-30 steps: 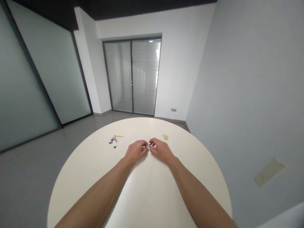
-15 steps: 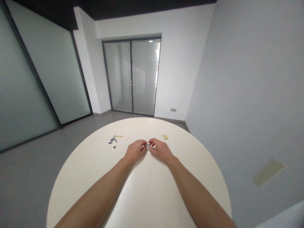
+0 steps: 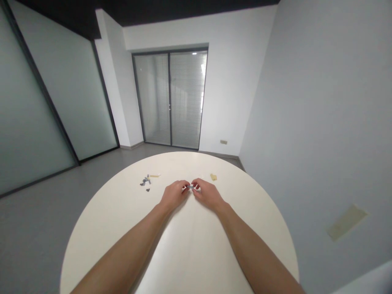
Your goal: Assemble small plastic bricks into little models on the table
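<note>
- Movement: against the earlier frame I record only a slight change, the right hand sitting marginally closer to the left hand; the loose pieces on the desk appear unmoved.
- Position: the small grey-blue piece lies between the two sets of fingertips, at three o'clock from my left hand and nine from my right. Neither hand is clearly nearer.
- Axis: its visible length runs roughly nine to three; the ends are covered by fingers.
- Grip: both hands are nearly closed, thumb and fingers pinched on the piece from opposite sides. How firmly, I cannot tell.
- Pose: left forearm points to one o'clock, right forearm to eleven; palms face inward, low over the desk.
- Surroundings: a pile of small parts sits at ten o'clock from my left hand, a yellow piece near twelve from my right.
</note>
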{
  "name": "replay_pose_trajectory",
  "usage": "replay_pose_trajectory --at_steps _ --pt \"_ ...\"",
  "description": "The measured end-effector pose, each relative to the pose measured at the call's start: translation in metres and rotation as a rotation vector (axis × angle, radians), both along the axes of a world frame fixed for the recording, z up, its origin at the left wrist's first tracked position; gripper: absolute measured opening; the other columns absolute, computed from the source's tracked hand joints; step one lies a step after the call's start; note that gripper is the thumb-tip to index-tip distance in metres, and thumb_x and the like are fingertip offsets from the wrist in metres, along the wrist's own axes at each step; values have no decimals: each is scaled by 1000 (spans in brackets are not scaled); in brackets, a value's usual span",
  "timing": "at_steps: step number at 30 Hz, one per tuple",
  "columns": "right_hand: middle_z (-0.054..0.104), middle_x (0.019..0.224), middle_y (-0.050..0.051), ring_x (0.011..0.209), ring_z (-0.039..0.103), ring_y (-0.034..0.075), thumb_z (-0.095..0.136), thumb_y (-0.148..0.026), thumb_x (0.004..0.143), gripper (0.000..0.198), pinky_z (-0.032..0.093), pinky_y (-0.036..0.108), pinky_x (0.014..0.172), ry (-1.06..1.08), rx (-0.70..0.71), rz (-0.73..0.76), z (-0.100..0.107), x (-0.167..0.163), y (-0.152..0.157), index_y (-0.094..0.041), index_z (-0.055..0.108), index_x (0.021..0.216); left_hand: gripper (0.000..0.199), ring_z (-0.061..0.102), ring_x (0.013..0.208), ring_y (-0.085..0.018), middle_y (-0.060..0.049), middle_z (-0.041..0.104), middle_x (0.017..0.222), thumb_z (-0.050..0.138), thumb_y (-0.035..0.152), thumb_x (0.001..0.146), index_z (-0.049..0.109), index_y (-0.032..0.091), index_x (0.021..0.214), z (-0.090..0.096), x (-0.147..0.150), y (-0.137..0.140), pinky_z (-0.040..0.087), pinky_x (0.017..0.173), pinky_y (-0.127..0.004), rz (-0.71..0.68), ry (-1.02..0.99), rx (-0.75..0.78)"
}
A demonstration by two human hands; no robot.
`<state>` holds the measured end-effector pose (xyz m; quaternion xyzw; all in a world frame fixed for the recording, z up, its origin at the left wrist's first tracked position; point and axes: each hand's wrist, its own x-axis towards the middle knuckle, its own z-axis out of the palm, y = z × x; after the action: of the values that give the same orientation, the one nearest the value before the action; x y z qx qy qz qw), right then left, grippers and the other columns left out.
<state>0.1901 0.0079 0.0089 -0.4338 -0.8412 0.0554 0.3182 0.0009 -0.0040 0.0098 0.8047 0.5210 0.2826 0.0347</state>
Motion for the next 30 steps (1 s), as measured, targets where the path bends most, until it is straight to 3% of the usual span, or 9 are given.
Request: replay_pose_trajectory --at_steps 30 --pt "67 96 0 85 62 14 55 -18 86 16 43 25 76 -19 36 18 -2 1 1 -24 61 101 18 62 90 -17 -1 70 96 50 26 90 64 27 102 2 1 -2 43 73 -25 28 9 -32"
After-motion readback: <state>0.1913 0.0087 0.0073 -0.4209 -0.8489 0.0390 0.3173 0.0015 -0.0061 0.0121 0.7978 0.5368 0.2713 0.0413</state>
